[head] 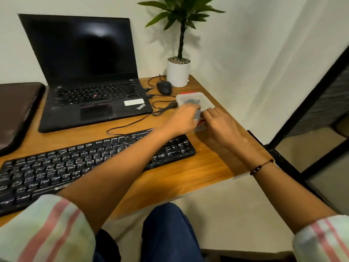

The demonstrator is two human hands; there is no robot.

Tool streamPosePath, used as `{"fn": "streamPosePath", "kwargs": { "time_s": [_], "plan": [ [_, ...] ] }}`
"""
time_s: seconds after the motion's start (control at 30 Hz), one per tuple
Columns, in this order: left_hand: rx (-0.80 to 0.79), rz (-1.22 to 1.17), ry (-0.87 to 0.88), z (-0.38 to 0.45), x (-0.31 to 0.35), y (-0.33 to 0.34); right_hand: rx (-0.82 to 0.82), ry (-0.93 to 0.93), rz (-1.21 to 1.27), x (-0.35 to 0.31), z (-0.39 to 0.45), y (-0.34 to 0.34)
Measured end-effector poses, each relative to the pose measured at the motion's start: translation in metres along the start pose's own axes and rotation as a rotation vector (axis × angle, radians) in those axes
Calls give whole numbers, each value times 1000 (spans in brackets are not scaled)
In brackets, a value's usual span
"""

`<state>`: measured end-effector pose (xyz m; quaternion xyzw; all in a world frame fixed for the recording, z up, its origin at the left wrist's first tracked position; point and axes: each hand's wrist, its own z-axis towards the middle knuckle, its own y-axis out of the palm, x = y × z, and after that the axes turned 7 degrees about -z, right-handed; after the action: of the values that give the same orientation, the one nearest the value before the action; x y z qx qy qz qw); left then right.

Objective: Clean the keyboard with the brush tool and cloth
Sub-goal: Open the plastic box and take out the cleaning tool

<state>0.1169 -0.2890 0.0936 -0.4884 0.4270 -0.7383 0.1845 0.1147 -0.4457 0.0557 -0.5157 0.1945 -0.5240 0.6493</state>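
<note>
Pink-striped pale sleeves (47, 229) (beaded bracelet (261, 166))

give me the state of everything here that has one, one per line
laptop: lid open, screen dark
keyboard: flat on desk, untouched
clear plastic box: lid looks on, dark items inside
left hand: at the box, grip unclear
right hand: at the box, grip unclear
mouse: idle, cable attached

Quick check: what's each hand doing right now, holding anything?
Left hand: fingers curled at the clear plastic container, grip on it likely but not clearly shown.
Right hand: fingers curled at the same container's near edge; grip unclear.
</note>
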Motion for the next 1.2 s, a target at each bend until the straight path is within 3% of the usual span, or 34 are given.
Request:
{"fn": "streamPosePath", "kwargs": {
  "time_s": [0.27,0.53,0.77,0.93,1.03,1.2],
  "plan": [
    [-121,181,106,4,-1,25,175,-14,15,-4,-59,-5],
    [-145,268,127,8,2,32,276,24,56,-5,-61,1],
    [-118,291,151,4,3,36,184,-57,22,3,-77,4],
    [-112,283,137,2,4,36,263,172,272,14,-23,-4],
    [-113,327,143,3,3,38,127,344,368,18,37,6],
    [-131,347,127,6,4,39,-286,610,642,28,106,40]
  ]
}}
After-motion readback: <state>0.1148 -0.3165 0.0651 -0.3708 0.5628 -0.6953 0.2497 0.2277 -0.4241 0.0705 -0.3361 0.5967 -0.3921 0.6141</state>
